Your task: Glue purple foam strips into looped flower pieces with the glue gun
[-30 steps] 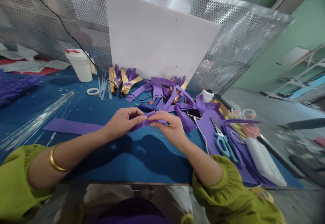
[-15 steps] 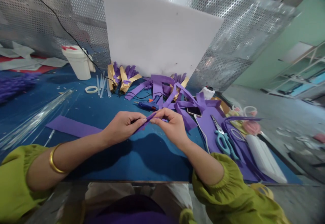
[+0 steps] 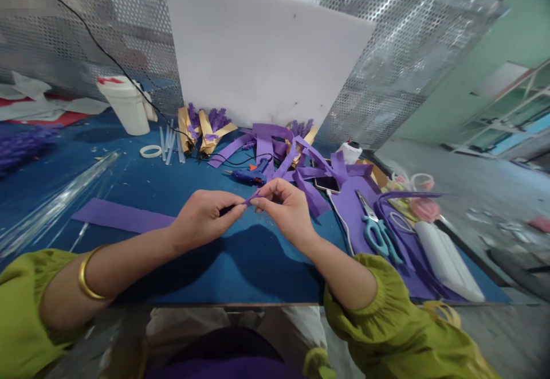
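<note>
Between my two hands a small piece of purple paper [image 3: 252, 198] is stretched and folded narrow. My left hand [image 3: 209, 214] pinches its left end between thumb and forefinger. My right hand [image 3: 283, 208] grips the other end with thumb and fingertips, close to the left. Most of the piece is hidden by the fingers. A flat purple strip [image 3: 124, 215] lies on the blue table behind my left forearm. Just beyond my hands rests a blue glue gun [image 3: 246, 176], its nozzle pointing left.
Loose purple strips [image 3: 266, 132] curl at the back centre, beside paper-wrapped purple flowers [image 3: 210, 129]. Teal-handled scissors [image 3: 380, 235], a phone [image 3: 327, 184] and a white packet [image 3: 449, 261] lie right. Glue sticks [image 3: 170, 145], a tape roll [image 3: 150, 151] and a white cup [image 3: 125, 106] stand left.
The purple piece between my fingers has turned flatter and shows less of its surface. Both hands stay pinched on it, the right fingertips shifting slightly left. The whole view has shifted slightly.
</note>
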### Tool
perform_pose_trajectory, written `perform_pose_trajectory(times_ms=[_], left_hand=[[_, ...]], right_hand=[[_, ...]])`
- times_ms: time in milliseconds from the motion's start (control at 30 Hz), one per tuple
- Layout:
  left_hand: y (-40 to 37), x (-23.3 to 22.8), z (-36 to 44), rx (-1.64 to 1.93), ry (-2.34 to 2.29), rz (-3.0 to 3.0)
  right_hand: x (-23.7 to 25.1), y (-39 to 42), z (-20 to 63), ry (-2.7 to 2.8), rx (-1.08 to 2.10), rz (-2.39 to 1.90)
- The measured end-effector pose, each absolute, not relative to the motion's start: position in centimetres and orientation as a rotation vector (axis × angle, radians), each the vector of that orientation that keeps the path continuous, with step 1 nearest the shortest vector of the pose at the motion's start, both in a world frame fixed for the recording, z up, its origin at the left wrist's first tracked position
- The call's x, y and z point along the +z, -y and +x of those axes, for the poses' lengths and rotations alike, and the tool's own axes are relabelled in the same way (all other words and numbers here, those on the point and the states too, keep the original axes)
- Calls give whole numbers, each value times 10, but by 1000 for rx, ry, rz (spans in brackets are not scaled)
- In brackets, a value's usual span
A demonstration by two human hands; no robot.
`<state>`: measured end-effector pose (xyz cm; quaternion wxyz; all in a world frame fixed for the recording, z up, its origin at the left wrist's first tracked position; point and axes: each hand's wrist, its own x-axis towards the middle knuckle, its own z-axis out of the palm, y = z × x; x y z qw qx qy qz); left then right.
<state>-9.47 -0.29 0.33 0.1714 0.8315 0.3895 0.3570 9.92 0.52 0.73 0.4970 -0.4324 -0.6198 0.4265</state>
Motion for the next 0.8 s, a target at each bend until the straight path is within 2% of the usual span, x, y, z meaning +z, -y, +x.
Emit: perform_pose_trajectory(times_ms=[133, 567, 800], left_hand=[[2, 1, -96, 1045, -1108, 2377], [0, -2, -96, 1077, -1126, 2379], [-2, 0, -96, 1041, -1306, 2337]], right_hand=[[6, -8, 100, 1402, 1123, -982], [6, -8, 99, 1455, 1044, -1018], [7, -3, 97, 1570, 840, -975]])
